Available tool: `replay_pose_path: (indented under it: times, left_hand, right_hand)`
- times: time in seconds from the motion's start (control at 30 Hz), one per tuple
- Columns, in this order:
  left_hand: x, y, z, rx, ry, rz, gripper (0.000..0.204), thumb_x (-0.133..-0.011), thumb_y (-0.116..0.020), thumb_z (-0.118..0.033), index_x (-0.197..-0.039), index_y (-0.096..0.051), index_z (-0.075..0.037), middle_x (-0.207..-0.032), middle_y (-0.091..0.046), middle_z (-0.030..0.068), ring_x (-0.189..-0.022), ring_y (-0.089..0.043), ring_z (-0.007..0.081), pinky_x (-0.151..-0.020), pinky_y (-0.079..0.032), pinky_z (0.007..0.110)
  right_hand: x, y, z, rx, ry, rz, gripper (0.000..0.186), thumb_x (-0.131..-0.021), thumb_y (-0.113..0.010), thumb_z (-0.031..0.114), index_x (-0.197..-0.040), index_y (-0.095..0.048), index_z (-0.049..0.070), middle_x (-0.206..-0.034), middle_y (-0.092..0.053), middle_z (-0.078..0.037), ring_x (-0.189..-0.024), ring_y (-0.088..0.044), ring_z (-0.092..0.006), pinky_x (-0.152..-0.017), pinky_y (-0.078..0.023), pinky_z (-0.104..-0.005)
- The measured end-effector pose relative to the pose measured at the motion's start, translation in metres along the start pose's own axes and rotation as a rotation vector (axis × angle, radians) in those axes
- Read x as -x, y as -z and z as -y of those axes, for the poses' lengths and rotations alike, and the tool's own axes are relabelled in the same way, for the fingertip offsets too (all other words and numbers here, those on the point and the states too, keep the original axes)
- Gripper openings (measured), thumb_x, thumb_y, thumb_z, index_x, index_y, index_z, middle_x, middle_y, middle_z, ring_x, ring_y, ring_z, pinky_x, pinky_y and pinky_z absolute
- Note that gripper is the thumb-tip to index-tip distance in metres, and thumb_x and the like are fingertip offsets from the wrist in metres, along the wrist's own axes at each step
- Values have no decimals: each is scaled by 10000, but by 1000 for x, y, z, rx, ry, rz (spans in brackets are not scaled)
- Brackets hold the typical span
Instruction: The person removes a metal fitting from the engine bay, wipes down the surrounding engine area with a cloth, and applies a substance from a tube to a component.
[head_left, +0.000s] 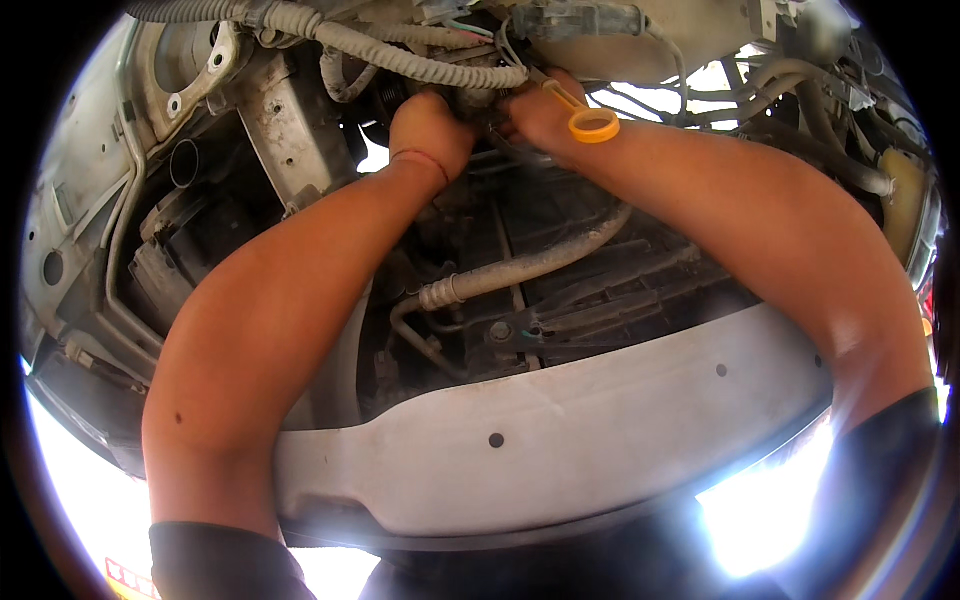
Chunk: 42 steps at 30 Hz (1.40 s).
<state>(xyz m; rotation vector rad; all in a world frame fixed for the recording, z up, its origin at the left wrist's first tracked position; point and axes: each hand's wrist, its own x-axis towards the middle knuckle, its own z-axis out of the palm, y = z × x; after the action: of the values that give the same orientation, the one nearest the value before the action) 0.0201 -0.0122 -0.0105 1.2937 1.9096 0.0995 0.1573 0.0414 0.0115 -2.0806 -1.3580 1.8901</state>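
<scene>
Both my arms reach forward into the engine bay of a vehicle. My left hand (428, 132) is bent inward and closed low among the engine parts, beneath a ribbed grey hose (420, 58); what it grips is hidden. Close by on the right, my right hand (540, 112) has its fingers curled in among the same parts. Whatever lies in them cannot be made out. An orange dipstick handle (594, 125) with a ring end stands in front of my right wrist.
A pale metal crossmember (560, 430) runs across the near side. Behind it a dusty bent pipe (540, 262) crosses the dark space below my hands. A bracket with holes (285, 130) stands left, cables and hoses (770, 85) right, and a yellowish tank (905, 205) far right.
</scene>
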Motion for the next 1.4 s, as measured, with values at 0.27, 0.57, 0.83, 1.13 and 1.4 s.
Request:
replay_pose_path:
  times: [0.27, 0.57, 0.83, 1.13, 1.4]
  left_hand:
    - [2, 3, -7, 8, -6, 43, 354, -676, -750, -286, -858, -694, 13, -893, -663, 246, -894, -644, 379, -800, -518, 418]
    - [4, 6, -23, 23, -25, 45, 330, -676, -735, -282, -846, -702, -1, -872, -662, 238, -879, -644, 380, -792, -519, 424]
    - [6, 4, -21, 13, -33, 16, 345, -677, -738, -284, -871, -703, 0, -890, -660, 236, -888, -641, 376, -798, -516, 423]
    - [4, 2, -13, 10, -42, 30, 428, -673, -760, -356, -898, -692, 2, -911, -669, 226, -895, -644, 373, -802, -515, 414]
    - [7, 4, -25, 36, -17, 9, 309, -687, -716, -237, -910, -693, -25, -914, -658, 231, -906, -628, 387, -804, -508, 434]
  right_hand:
    - [-34, 0, -47, 188, 177, 84, 140, -799, -566, 135, -818, -661, 33, -842, -666, -144, -820, -656, -315, -661, -497, -390]
    - [-41, 10, -60, 146, 169, 2, 179, -803, -577, 137, -888, -638, -8, -847, -657, -165, -849, -650, -326, -698, -506, -377]
    - [-64, 11, -97, 508, 584, 49, 237, -816, -539, 176, -926, -708, 52, -940, -680, -162, -940, -655, -307, -782, -519, -367]
    - [-43, 2, -59, 493, 288, -5, 269, -855, -492, 171, -974, -710, 68, -985, -678, -143, -970, -643, -278, -814, -501, -363]
    - [-56, 1, -87, 377, 387, -28, 237, -867, -477, 141, -867, -704, 70, -933, -679, -152, -904, -659, -293, -755, -509, -372]
